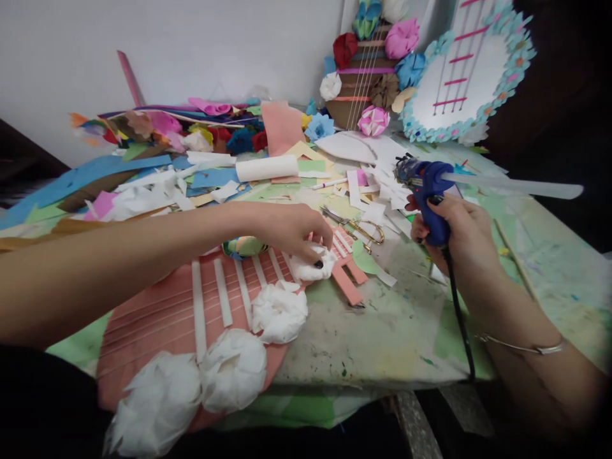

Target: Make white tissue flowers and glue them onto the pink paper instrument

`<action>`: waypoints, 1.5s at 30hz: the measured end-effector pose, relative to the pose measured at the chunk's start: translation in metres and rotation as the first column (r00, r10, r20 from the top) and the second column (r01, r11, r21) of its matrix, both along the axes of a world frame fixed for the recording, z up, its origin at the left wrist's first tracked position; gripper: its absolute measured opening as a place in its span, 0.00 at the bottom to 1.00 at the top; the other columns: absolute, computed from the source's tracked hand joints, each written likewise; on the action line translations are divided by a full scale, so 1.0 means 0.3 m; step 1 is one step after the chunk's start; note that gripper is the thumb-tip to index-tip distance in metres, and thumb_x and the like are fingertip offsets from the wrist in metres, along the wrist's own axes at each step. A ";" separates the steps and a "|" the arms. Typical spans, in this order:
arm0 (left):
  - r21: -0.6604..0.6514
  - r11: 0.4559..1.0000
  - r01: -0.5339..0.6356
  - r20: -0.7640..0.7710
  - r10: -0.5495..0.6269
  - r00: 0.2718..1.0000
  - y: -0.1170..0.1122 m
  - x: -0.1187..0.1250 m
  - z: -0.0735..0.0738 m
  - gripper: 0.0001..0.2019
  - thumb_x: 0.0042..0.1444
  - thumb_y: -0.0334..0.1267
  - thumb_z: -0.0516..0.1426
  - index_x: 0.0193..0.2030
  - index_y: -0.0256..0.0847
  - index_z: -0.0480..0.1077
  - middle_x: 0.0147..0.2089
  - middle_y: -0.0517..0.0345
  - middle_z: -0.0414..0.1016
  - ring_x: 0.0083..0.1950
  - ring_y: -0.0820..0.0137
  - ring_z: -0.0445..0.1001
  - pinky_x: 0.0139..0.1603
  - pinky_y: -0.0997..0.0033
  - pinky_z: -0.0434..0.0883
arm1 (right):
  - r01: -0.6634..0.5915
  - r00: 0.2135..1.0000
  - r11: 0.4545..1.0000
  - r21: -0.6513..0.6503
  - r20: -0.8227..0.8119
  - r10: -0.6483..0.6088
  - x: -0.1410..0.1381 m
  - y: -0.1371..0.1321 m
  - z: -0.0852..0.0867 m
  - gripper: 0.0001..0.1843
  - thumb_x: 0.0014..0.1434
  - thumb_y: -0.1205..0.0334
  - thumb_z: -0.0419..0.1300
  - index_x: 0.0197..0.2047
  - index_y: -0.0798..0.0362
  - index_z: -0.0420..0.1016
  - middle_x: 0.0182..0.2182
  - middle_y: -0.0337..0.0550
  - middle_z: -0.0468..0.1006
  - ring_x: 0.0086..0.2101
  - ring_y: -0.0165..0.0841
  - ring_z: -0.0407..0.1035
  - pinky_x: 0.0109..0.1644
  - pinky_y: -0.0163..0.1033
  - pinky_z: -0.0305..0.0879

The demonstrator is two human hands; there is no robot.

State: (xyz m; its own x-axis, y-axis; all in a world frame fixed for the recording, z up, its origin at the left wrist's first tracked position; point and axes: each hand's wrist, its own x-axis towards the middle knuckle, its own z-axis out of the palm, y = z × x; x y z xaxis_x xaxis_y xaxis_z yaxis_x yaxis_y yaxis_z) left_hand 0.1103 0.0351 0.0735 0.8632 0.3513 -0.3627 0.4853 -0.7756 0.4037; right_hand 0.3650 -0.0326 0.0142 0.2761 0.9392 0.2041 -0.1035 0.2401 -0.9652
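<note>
In my right hand [452,233] I hold a blue hot glue gun [433,207] by its handle, with a glue stick [521,185] jutting from its back and its tip toward the upper left. My left hand [294,233] bends over a small white paper flower [315,264], thumb and fingers closed on it. That flower sits at the narrow end of a salmon-pink guitar-shaped cutout [153,312] with white strips and strings. Three larger white flowers line its near edge: one flower [280,312], another flower [234,370], and a third flower [160,401]. My forearm covers its far edge.
Gold-handled scissors [366,229] lie just beyond the cutout's neck. Paper scraps [153,194] and a white roll [268,167] cover the back. Two decorated guitar shapes, one brown [349,111] and one white [473,83], lean on the wall. The cord [456,306] hangs over the table edge.
</note>
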 end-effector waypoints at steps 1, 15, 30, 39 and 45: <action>0.055 0.998 -0.029 -0.004 0.029 1.000 -0.012 -0.002 0.003 0.12 0.55 0.42 0.57 0.44 0.40 0.75 0.44 0.52 0.77 0.40 0.67 0.72 0.37 0.73 0.64 | -0.003 1.000 1.000 -0.010 0.007 0.003 -0.002 -0.001 0.001 0.05 0.53 0.64 0.62 0.30 0.57 0.77 0.32 0.44 0.78 0.18 0.23 0.62 0.20 0.34 0.57; -0.182 0.982 -0.053 0.037 0.060 0.998 -0.001 -0.062 0.011 0.17 0.58 0.41 0.56 0.53 0.54 0.76 0.49 0.58 0.78 0.39 0.68 0.73 0.40 0.74 0.66 | -0.017 0.999 0.999 -0.042 -0.038 0.016 -0.007 0.001 -0.011 0.04 0.51 0.65 0.64 0.29 0.58 0.75 0.30 0.44 0.76 0.18 0.24 0.62 0.20 0.35 0.56; -0.206 0.976 -0.065 -0.014 0.063 0.998 -0.039 -0.064 0.032 0.26 0.57 0.41 0.55 0.64 0.57 0.65 0.64 0.57 0.66 0.56 0.62 0.70 0.49 0.73 0.69 | -0.046 0.999 0.996 -0.071 -0.005 0.046 -0.011 -0.007 -0.009 0.06 0.51 0.63 0.63 0.30 0.57 0.76 0.29 0.43 0.75 0.18 0.24 0.63 0.20 0.34 0.57; -0.223 0.975 0.006 -0.078 -0.024 0.997 -0.041 -0.069 0.061 0.42 0.42 0.31 0.59 0.68 0.52 0.59 0.70 0.56 0.58 0.69 0.54 0.58 0.62 0.61 0.64 | -0.032 0.999 0.998 -0.047 0.032 0.033 0.000 0.002 -0.023 0.07 0.53 0.62 0.62 0.31 0.57 0.77 0.30 0.44 0.76 0.17 0.24 0.63 0.19 0.36 0.58; -0.224 0.964 0.146 -0.093 -0.170 0.981 -0.058 -0.075 0.051 0.42 0.42 0.23 0.55 0.67 0.54 0.59 0.72 0.60 0.55 0.71 0.59 0.54 0.69 0.59 0.56 | -0.045 0.999 0.998 -0.033 -0.006 0.045 -0.002 -0.001 -0.018 0.06 0.52 0.63 0.62 0.30 0.58 0.76 0.32 0.46 0.77 0.18 0.24 0.64 0.20 0.35 0.59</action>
